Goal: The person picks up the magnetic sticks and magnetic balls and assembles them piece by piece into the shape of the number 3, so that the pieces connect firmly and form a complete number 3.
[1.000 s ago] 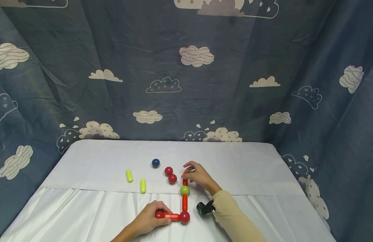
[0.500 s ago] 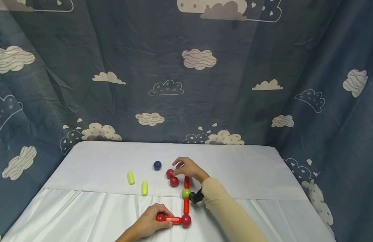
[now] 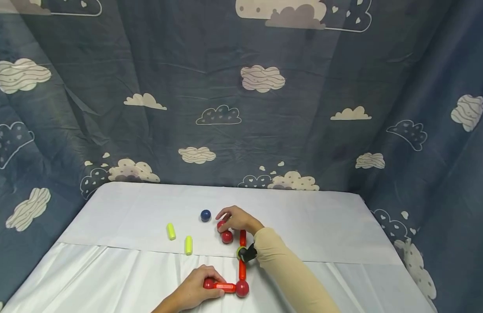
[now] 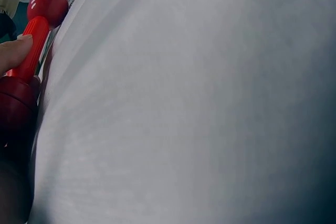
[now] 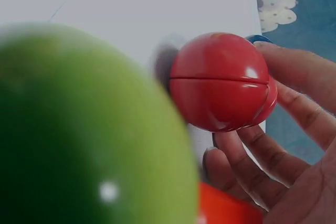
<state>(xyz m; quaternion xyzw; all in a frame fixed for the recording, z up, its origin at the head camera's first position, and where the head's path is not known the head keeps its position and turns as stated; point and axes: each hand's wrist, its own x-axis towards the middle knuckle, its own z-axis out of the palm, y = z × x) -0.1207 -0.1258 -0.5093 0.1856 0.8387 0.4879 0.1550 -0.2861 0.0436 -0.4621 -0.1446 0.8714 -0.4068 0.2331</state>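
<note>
My left hand (image 3: 196, 284) grips the near-left end of a toy structure, its thumb along a red rod (image 3: 226, 287); a red ball (image 3: 208, 283) sits partly under the fingers. That rod meets another red ball (image 3: 242, 288) at the corner, shown at the rod's far end in the left wrist view. From there red rods run away from me through a green ball (image 5: 100, 129), partly covered by the wrist camera in the head view. My right hand (image 3: 241, 218) curls its fingers round the farther red ball (image 5: 272, 100); the nearer loose red ball (image 3: 227, 237) sits right beside it.
A dark blue ball (image 3: 205, 215) lies just left of the right hand's fingertips. Two yellow-green rods (image 3: 171, 231) lie farther left on the white cloth (image 3: 128, 213). Behind the table hangs a dark blue curtain (image 3: 222, 143) with cloud prints.
My right hand has left the far end of the upright red rod and moved left to the loose red balls, its fingers now round the farther one. The left hand keeps its hold.
</note>
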